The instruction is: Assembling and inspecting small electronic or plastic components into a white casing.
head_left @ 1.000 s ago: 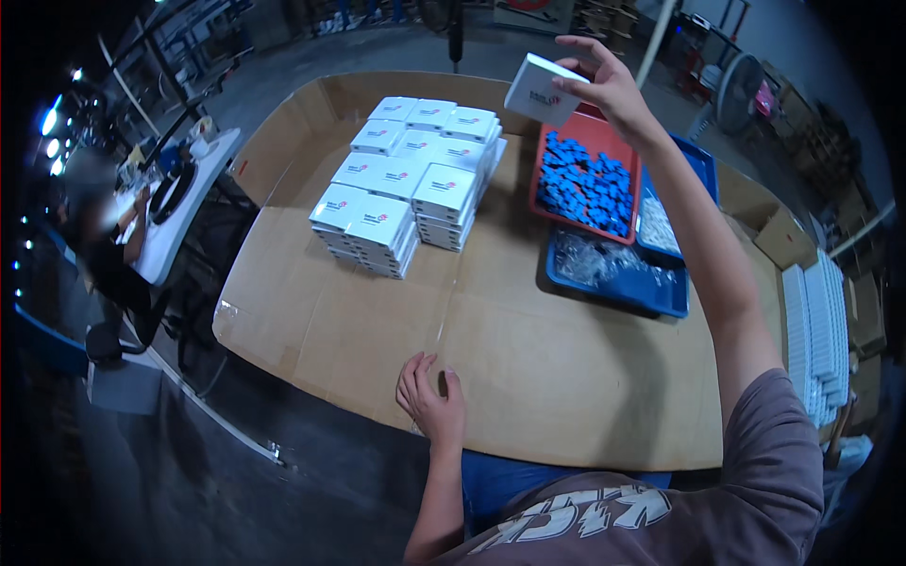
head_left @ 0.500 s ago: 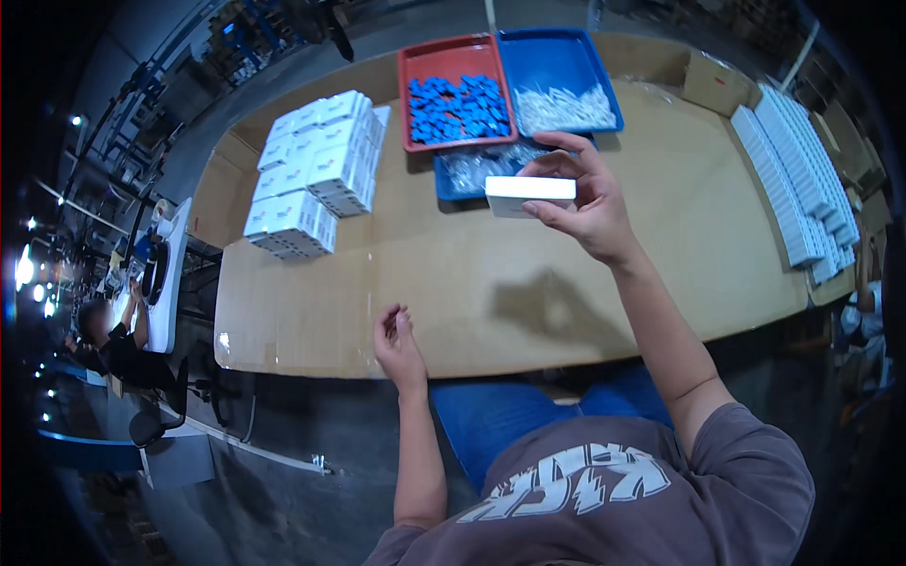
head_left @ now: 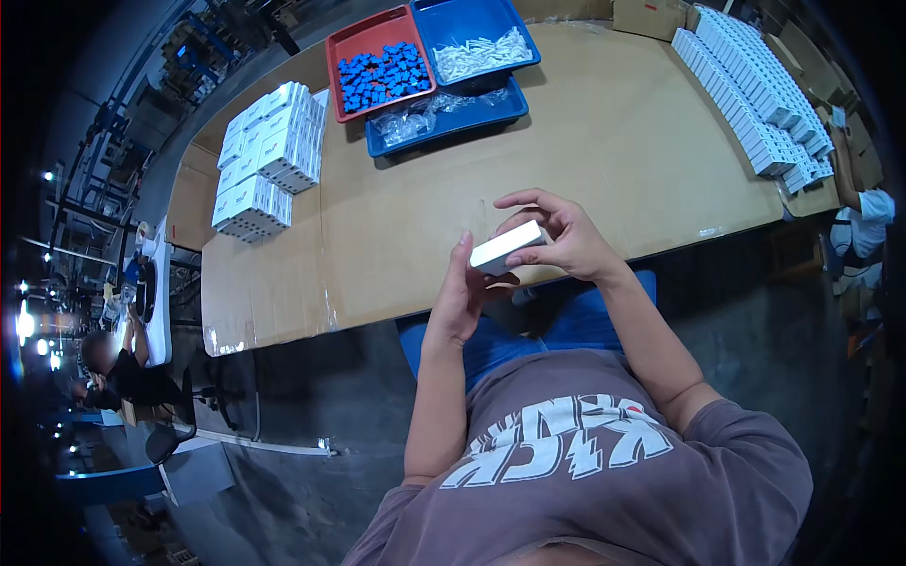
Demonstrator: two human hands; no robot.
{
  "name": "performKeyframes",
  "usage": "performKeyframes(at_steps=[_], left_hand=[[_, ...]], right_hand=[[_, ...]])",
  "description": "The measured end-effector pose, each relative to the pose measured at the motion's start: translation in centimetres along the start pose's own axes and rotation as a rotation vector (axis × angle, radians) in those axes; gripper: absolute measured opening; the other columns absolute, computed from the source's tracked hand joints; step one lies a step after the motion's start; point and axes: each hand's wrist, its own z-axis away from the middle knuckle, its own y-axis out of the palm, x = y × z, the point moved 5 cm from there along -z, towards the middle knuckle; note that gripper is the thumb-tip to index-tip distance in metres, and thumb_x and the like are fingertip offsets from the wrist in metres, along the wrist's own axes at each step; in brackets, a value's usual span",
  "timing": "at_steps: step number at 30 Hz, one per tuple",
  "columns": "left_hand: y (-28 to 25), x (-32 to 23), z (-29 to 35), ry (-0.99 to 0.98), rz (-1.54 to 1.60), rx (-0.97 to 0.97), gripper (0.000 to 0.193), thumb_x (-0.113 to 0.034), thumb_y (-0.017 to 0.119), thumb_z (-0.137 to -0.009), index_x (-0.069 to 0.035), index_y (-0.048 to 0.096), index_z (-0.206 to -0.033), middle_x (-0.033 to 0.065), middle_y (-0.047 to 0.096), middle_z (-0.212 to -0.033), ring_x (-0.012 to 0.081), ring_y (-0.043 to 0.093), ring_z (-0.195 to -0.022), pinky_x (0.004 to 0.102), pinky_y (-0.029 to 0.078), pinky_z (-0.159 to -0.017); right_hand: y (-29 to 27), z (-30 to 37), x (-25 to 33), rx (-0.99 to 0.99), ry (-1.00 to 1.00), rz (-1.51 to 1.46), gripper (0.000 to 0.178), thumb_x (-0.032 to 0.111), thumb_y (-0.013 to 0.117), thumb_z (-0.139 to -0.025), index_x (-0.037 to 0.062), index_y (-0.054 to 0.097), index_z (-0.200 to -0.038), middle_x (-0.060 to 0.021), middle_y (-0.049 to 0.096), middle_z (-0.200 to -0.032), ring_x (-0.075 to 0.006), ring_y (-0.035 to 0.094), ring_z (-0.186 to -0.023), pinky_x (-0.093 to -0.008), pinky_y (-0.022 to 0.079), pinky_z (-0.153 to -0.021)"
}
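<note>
A small white box (head_left: 508,246) is held tilted above the table's near edge, its right end higher. My right hand (head_left: 573,243) is closed on its right end, thumb along the near side and index finger raised over the far side. My left hand (head_left: 457,300) grips the left end, thumb upright against it and fingers curled underneath. Parts of the left fingers are hidden behind the box.
On the cardboard-covered table (head_left: 425,217) stand stacked white boxes (head_left: 253,204) at left. A red tray (head_left: 336,66) of blue pieces, a blue tray (head_left: 528,45) of white pieces and another blue tray (head_left: 462,129) with clear plastic lie behind. White box rows (head_left: 741,104) stand at right; people sit both sides.
My right hand has brought the white box nearer to me and tilted it. The left hand has come up to its left end. The whole view has shifted.
</note>
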Motion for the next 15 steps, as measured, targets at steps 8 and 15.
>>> performKeyframes(at_steps=[8,15], left_hand=[[2.2,1.0,0.9,0.070,0.013,0.492,0.074,-0.052,0.060,-0.097,0.001,0.047,-0.147,0.0161,0.063,-0.131,0.0277,0.069,-0.112,0.0416,0.057,-0.099],[1.7,1.9,-2.3,0.043,0.236,0.159,0.064,-0.047,0.055,-0.098,0.000,0.051,-0.141,0.0181,0.063,-0.131,0.0315,0.063,-0.124,0.0537,0.053,-0.105]], right_hand=[[-0.8,0.9,-1.6,0.072,0.048,-0.020,0.059,0.005,0.089,-0.078,0.0023,0.066,-0.132,-0.0077,0.073,-0.115,-0.0132,0.067,-0.109,-0.0300,0.052,-0.097],[-0.2,0.4,-3.1,-0.078,-0.174,0.461,0.053,0.028,0.072,-0.097,0.0039,0.059,-0.143,-0.0139,0.064,-0.135,-0.0276,0.062,-0.124,-0.0384,0.053,-0.099]])
